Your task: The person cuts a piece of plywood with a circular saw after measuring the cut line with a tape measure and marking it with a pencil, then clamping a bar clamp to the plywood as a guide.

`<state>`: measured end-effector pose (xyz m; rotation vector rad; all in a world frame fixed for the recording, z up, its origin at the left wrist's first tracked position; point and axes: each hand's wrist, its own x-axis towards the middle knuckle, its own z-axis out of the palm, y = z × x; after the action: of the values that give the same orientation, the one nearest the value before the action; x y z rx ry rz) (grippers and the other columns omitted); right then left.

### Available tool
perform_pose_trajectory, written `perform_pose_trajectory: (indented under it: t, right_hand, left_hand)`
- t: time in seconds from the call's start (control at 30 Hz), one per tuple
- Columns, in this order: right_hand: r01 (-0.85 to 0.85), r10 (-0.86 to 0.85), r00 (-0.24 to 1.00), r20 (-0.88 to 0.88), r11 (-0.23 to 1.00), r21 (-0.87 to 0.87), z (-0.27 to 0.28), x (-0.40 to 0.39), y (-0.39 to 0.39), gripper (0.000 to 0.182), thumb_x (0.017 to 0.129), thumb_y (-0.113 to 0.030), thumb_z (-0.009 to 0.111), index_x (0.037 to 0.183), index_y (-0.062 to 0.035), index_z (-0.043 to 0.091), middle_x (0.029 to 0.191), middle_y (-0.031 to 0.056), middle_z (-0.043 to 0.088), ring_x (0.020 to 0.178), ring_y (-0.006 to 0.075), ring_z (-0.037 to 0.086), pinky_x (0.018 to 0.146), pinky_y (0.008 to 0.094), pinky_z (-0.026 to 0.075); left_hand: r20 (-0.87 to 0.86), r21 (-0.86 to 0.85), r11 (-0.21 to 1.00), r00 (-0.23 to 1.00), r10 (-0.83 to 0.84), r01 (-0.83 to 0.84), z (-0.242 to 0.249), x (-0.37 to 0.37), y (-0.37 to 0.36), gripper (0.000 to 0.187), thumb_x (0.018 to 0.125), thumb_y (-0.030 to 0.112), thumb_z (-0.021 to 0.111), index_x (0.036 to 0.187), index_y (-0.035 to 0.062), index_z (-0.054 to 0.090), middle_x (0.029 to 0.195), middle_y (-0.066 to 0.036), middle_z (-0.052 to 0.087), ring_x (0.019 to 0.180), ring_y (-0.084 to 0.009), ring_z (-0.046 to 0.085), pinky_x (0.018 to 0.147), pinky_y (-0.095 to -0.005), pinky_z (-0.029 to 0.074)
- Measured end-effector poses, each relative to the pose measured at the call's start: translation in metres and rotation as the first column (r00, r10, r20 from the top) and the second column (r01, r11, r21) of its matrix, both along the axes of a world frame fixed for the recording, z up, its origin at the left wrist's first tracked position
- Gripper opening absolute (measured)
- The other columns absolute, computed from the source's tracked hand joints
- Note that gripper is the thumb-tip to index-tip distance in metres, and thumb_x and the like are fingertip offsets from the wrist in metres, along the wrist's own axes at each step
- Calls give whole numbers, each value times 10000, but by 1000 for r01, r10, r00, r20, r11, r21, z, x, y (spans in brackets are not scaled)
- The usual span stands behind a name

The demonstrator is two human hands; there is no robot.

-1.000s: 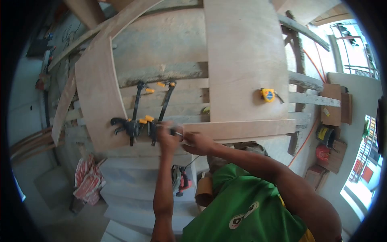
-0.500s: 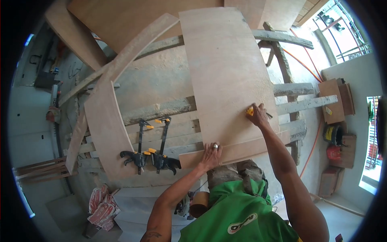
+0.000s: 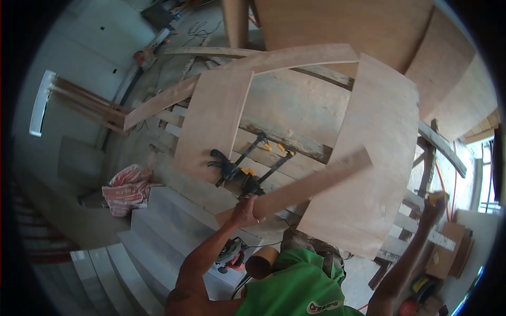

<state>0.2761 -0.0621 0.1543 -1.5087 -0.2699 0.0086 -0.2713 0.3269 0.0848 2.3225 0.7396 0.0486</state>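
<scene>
My left hand [image 3: 245,211] is closed around a long plywood strip [image 3: 321,181] near its left end. The strip is raised at a slant, its far end passing over the wide plywood panel [image 3: 374,137]. Right beside that hand, two black-and-yellow bar clamps [image 3: 253,166] lie on the planks and a narrower plywood panel. Out past the panel's right side, my right hand [image 3: 435,208] is closed on a small yellow tool [image 3: 437,197]; blur hides its exact kind.
A curved plywood strip [image 3: 295,56] lies across the back of the rough timber supports. Below my left arm sit a power saw [image 3: 231,255] and pale steps [image 3: 168,237]. Crumpled red-and-white sacks [image 3: 128,189] lie at left. An orange hose [image 3: 441,176] runs along the right.
My view has swung left. The plywood strip has been lifted off the wide panel's near edge and carried left in my left hand. My right hand has moved off the panel to the right.
</scene>
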Motion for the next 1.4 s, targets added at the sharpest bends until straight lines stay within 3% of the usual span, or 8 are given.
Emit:
perform_pose_trajectory:
  t: [0.1, 0.43, 0.7, 0.83, 0.9, 1.03, 1.17, 1.4]
  right_hand:
    - [-120, 202, 924, -326, 960, 254, 2, -28, -13, 287, 877, -231, 561, 1107, -74, 491, 953, 58, 515, 867, 159, 538, 675, 291, 494]
    - [-397, 117, 880, -460, 712, -579, -101, -190, 30, 306, 824, -289, 670, 1003, -65, 565, 746, 41, 599, 586, 93, 540, 492, 253, 445]
    - [-436, 42, 866, -498, 553, -710, -109, -215, -5, 470, 772, -419, 658, 1001, -23, 555, 783, 120, 601, 735, 170, 593, 577, 316, 490]
    - [-304, -81, 580, -810, 901, -308, -92, -219, -54, 296, 789, -216, 681, 996, -55, 543, 843, 45, 537, 725, 149, 586, 606, 316, 533]
    - [-356, 148, 927, -344, 640, -682, -123, -222, -100, 409, 700, -7, 725, 1049, -51, 516, 879, 56, 521, 711, 160, 576, 637, 317, 543]
    - [65, -170, 580, -797, 984, -163, -104, -198, -124, 332, 778, -318, 639, 1007, -101, 538, 799, 30, 504, 636, 175, 562, 501, 325, 489]
    - [-29, -128, 569, -812, 984, -175, -105, -153, -130, 321, 766, -313, 641, 955, -68, 554, 781, 37, 538, 648, 167, 574, 511, 311, 489]
    - [-552, 9, 803, -597, 391, -737, -154, -110, -136, 532, 701, -387, 644, 892, 105, 582, 778, 232, 647, 689, 304, 653, 663, 387, 515]
  left_hand:
    - [22, 38, 951, 952, 305, -305, -18, -17, 16, 779, 588, 311, 791, 1182, 14, 385, 1061, -231, 556, 948, -404, 575, 791, -482, 473]
    - [22, 358, 394, 429, 903, -847, -58, -10, 158, 869, 605, 437, 795, 1231, -59, 451, 1176, -231, 522, 1089, -380, 526, 946, -475, 405]
    - [-392, 294, 562, 438, 809, -773, -58, -15, 213, 867, 607, 436, 793, 1244, -52, 466, 1219, -247, 521, 1134, -374, 509, 942, -517, 397]
    - [-393, 408, 489, 335, 856, -771, -63, 2, 203, 868, 641, 454, 775, 1272, -39, 442, 1268, -256, 485, 1163, -385, 486, 957, -615, 338]
    - [-181, 658, 534, 576, 797, -532, -29, 42, 152, 846, 688, 455, 746, 1286, -52, 425, 1240, -268, 502, 1150, -394, 492, 958, -535, 379]
    - [-31, 103, 940, 943, 330, -326, -44, 92, 9, 255, 822, 276, 649, 797, 23, 621, 798, -155, 607, 776, -323, 599, 707, -402, 466]
    - [-538, -109, 963, 829, 151, -246, -77, 129, -120, 660, 834, 618, 502, 752, -26, 622, 752, -236, 620, 750, -385, 619, 689, -462, 471]
    - [-300, 80, 801, 752, 588, -594, -123, 135, -179, 763, 858, 628, 446, 996, -113, 567, 1000, -323, 586, 968, -430, 580, 843, -490, 446]
